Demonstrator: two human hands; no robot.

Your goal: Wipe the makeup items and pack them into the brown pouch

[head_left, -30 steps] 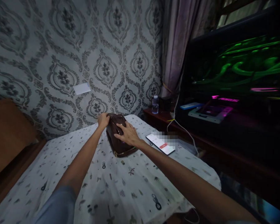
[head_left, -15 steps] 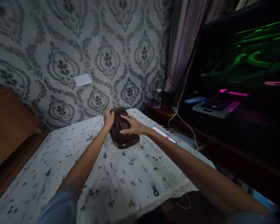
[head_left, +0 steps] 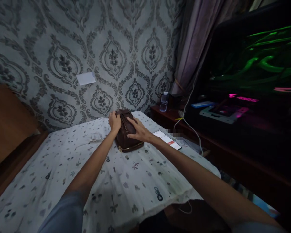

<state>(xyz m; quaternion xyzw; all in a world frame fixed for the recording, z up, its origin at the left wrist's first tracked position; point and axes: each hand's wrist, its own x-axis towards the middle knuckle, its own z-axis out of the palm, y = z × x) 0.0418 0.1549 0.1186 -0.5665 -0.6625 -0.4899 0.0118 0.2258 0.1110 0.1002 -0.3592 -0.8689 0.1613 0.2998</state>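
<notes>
A dark brown leather bag [head_left: 128, 144] with gold zips lies on the patterned white cloth [head_left: 126, 181]. My left hand [head_left: 114, 122] grips the bag's far left side, its fingers curled over the top edge. On the bag's right side rests my right hand [head_left: 138, 130], thumb and fingers spread across the leather near a zip. Parts of the bag are hidden behind both hands. Just right of my right wrist lies a phone [head_left: 168, 139] with a lit screen.
A clear bottle [head_left: 164, 101] stands on the dark red side table [head_left: 157, 111] beyond the cloth. A white cable [head_left: 195, 131] hangs beside it. At the right is a dark computer case [head_left: 257, 68] with green and pink lights. A brown board [head_left: 9, 126] leans at the left.
My right hand has shifted slightly along the bag, and my left hand reaches a little further over its top edge. The view has moved slightly; the bag stays in place.
</notes>
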